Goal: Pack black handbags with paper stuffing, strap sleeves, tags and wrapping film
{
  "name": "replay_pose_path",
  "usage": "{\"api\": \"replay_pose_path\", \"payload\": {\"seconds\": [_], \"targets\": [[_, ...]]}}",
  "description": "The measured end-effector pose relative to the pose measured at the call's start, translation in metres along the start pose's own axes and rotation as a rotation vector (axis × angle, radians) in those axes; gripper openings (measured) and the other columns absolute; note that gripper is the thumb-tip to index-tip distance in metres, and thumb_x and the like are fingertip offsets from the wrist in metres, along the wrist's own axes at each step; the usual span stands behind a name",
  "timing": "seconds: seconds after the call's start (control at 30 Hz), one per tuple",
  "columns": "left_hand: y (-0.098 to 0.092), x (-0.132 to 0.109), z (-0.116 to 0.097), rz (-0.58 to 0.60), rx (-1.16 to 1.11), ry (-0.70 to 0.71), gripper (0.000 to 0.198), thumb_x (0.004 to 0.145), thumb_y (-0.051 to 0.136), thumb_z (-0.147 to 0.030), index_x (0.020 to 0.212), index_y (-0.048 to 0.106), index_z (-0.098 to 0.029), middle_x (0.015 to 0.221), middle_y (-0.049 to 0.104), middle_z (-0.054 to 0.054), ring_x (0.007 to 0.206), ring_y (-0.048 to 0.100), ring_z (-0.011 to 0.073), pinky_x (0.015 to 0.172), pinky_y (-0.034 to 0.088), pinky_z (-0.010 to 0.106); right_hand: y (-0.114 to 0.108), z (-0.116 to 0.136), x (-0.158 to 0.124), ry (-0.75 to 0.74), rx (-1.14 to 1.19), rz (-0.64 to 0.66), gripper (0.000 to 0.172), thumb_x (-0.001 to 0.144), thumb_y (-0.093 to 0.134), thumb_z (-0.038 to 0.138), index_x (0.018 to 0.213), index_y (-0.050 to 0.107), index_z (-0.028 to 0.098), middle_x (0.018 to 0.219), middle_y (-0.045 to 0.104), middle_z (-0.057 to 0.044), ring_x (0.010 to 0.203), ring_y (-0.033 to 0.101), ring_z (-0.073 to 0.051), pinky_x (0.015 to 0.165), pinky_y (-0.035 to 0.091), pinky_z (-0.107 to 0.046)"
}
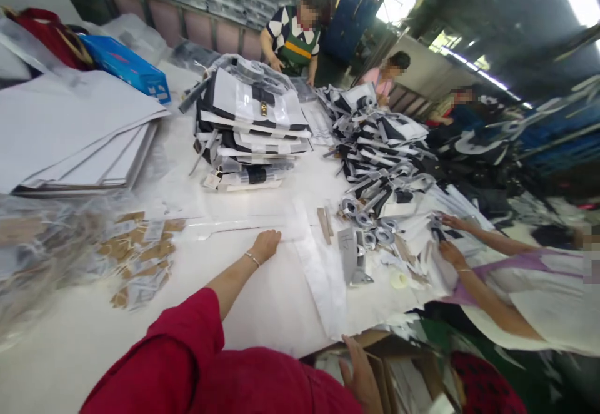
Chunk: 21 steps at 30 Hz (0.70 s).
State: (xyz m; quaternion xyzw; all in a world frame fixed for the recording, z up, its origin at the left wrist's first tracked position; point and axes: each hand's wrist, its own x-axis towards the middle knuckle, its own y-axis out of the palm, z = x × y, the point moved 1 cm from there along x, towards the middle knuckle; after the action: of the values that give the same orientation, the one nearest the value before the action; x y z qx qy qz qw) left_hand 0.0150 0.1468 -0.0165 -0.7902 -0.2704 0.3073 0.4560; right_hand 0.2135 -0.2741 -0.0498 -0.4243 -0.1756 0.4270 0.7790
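Note:
My left hand (266, 246) rests on the white table (262, 304), its fingers curled down at the edge of a thin clear plastic piece (225, 227). Whether anything is inside those fingers is hidden. My right hand (362, 373) is at the near table edge, fingers stretched and thumb apart. Its fingertips are by the lower end of a long white sheet (323, 282), which lies flat between my hands. Beyond my left hand stands a stack of black-and-white bags (255, 114) in clear wrapping, with a gold-coloured clasp on the top one.
Brown tags (140, 248) and plastic bags (32, 245) lie left, below stacked white boards (70, 126) and a blue box (126, 67). To the right are a grey metal piece (349, 254), tape rolls (384, 236) and a bag heap (375, 139). A co-worker's hands (452, 239) work beside it.

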Motion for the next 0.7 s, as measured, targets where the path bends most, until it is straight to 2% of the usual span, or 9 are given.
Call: {"api": "replay_pose_path", "payload": {"seconds": [0.13,0.2,0.27,0.33,0.37,0.47,0.57,0.63,0.7], "targets": [[-0.031,-0.011,0.029,-0.003,-0.004,-0.165,0.033,0.089,0.041,-0.013,0.120,0.054,-0.013,0.106,0.068,0.012,0.098,0.065,0.0216,0.084,0.049,0.030,-0.005,0.045,0.014,0.272,0.209,0.108,0.049,0.069,0.063,0.048,0.110,0.068,0.022,0.110,0.071,-0.011,0.103,0.067,-0.032,0.092,0.054,-0.046],[-0.043,-0.031,0.025,-0.036,-0.005,-0.221,0.038,0.090,0.038,-0.016,0.127,0.048,-0.012,0.107,0.067,0.012,0.097,0.065,0.0225,0.083,0.050,0.031,-0.001,0.075,0.026,0.407,0.410,0.171,0.055,0.068,0.065,0.050,0.114,0.065,0.020,0.114,0.069,-0.014,0.103,0.067,-0.031,0.090,0.054,-0.044],[-0.047,-0.058,0.004,-0.099,-0.031,-0.196,0.043,0.091,0.036,-0.017,0.133,0.043,-0.015,0.112,0.065,0.011,0.101,0.063,0.0228,0.086,0.050,0.033,0.003,0.109,0.039,0.485,0.631,0.252,0.069,0.061,0.073,0.053,0.120,0.061,0.019,0.119,0.066,-0.017,0.105,0.066,-0.031,0.088,0.054,-0.044],[-0.041,-0.089,-0.029,-0.137,-0.050,-0.050,0.047,0.091,0.036,-0.014,0.137,0.041,-0.019,0.120,0.062,0.010,0.108,0.059,0.0215,0.091,0.048,0.032,0.004,0.142,0.049,0.511,0.864,0.346,0.083,0.055,0.082,0.052,0.127,0.054,0.022,0.129,0.061,-0.017,0.112,0.062,-0.030,0.086,0.054,-0.043],[-0.035,-0.104,-0.048,-0.113,-0.035,0.070,0.048,0.091,0.035,-0.012,0.137,0.042,-0.021,0.120,0.061,0.009,0.108,0.058,0.0207,0.092,0.048,0.032,0.002,0.157,0.053,0.512,0.982,0.377,0.085,0.055,0.083,0.052,0.129,0.052,0.024,0.133,0.058,-0.016,0.115,0.060,-0.029,0.086,0.054,-0.043],[-0.006,-0.140,-0.106,0.060,0.067,0.506,0.042,0.092,0.036,-0.011,0.129,0.050,-0.026,0.106,0.062,0.007,0.094,0.059,0.0203,0.082,0.050,0.032,-0.005,0.185,0.061,0.504,1.255,0.411,0.073,0.063,0.081,0.054,0.124,0.054,0.025,0.126,0.062,-0.011,0.108,0.062,-0.025,0.081,0.054,-0.040],[0.022,-0.161,-0.147,0.136,0.142,0.768,0.031,0.095,0.038,-0.017,0.119,0.055,-0.026,0.097,0.062,0.006,0.086,0.058,0.0198,0.077,0.049,0.031,-0.009,0.175,0.062,0.533,1.295,0.265,0.064,0.057,0.084,0.045,0.111,0.062,0.019,0.097,0.072,-0.006,0.084,0.067,-0.021,0.072,0.055,-0.034],[0.034,-0.165,-0.162,0.177,0.152,0.840,0.026,0.096,0.040,-0.021,0.114,0.057,-0.026,0.095,0.061,0.005,0.084,0.058,0.0187,0.076,0.049,0.030,-0.009,0.145,0.056,0.584,1.234,0.118,0.059,0.050,0.084,0.037,0.102,0.067,0.016,0.083,0.073,-0.003,0.076,0.067,-0.021,0.070,0.055,-0.032],[0.042,-0.165,-0.170,0.245,0.132,0.871,0.023,0.095,0.045,-0.028,0.113,0.059,-0.027,0.095,0.062,0.005,0.085,0.059,0.0189,0.078,0.049,0.030,-0.011,0.100,0.042,0.642,1.125,-0.033,0.050,0.050,0.079,0.035,0.095,0.070,0.014,0.078,0.073,-0.004,0.075,0.067,-0.022,0.070,0.055,-0.033]]}}
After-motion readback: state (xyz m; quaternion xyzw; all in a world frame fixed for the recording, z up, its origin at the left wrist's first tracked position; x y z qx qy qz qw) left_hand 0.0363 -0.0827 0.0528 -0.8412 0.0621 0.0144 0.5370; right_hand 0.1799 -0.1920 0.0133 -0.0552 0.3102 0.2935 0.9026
